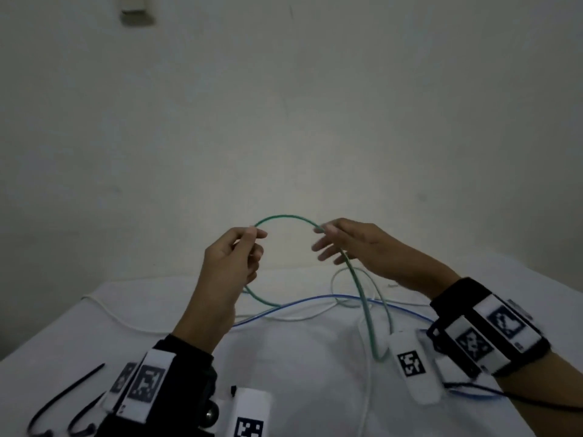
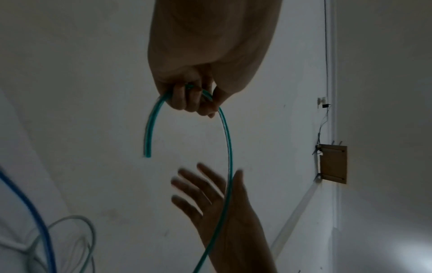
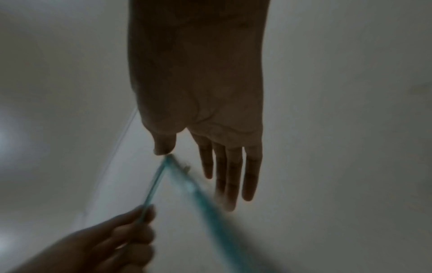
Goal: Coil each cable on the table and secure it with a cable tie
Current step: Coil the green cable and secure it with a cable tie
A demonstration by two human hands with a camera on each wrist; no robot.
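A green cable (image 1: pixel 284 217) arches in the air between both hands above the white-covered table (image 1: pixel 299 389). My left hand (image 1: pixel 257 234) pinches it near one end, and the short free end (image 2: pixel 147 156) curves away below the fist. My right hand (image 1: pixel 328 238) is held with straight, spread fingers (image 3: pixel 230 184). The cable runs across the crook beside its thumb (image 3: pixel 163 146) without being gripped. From there the green cable (image 2: pixel 228 140) drops to the table and loops back near my right wrist. Two black cable ties (image 1: pixel 63 395) lie at the near left.
A blue cable (image 1: pixel 315 298) and a white cable (image 1: pixel 126 324) lie tangled across the far half of the table, with a pale loop (image 1: pixel 347 272) under my right hand. A plain wall stands close behind the table. A small wooden board (image 2: pixel 333 164) hangs on it.
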